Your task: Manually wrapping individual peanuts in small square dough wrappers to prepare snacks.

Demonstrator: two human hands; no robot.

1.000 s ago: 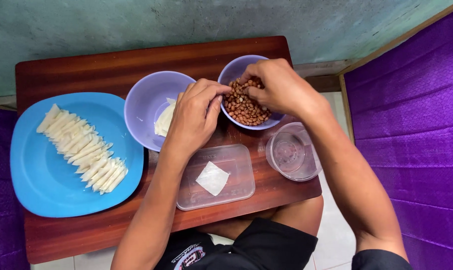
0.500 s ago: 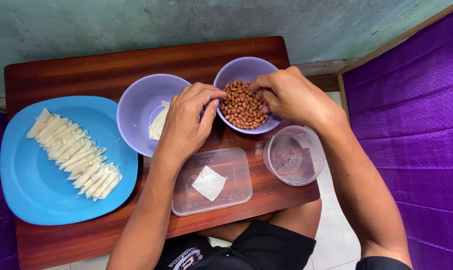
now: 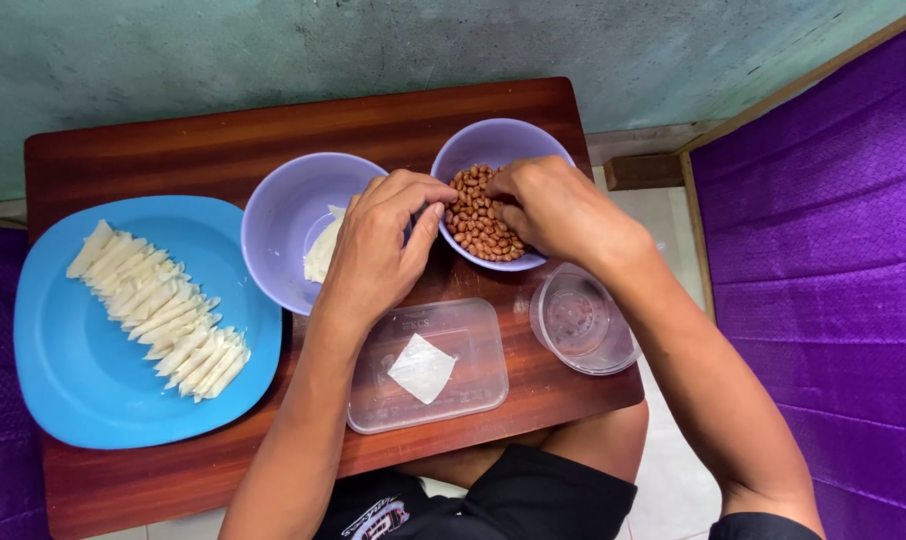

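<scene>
- While both hands meet over the peanut bowl [image 3: 493, 215], left hand [image 3: 383, 250] pinches something small beside it; what, I cannot tell.
- Right hand [image 3: 553, 210] curls fingers into the nuts.
- Left of that bowl, many folded wrappers [image 3: 158, 310] already fill the blue plate [image 3: 63, 390].
- Below it, one wrapper square [image 3: 421, 368] remains in the clear tray [image 3: 428, 365].

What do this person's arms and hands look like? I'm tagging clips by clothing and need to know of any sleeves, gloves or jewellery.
Both arms are bare from the frame's bottom edge to the wrist, with no sleeves in view. The left hand and right hand wear no gloves, and no rings, watch or bracelets show.
</scene>
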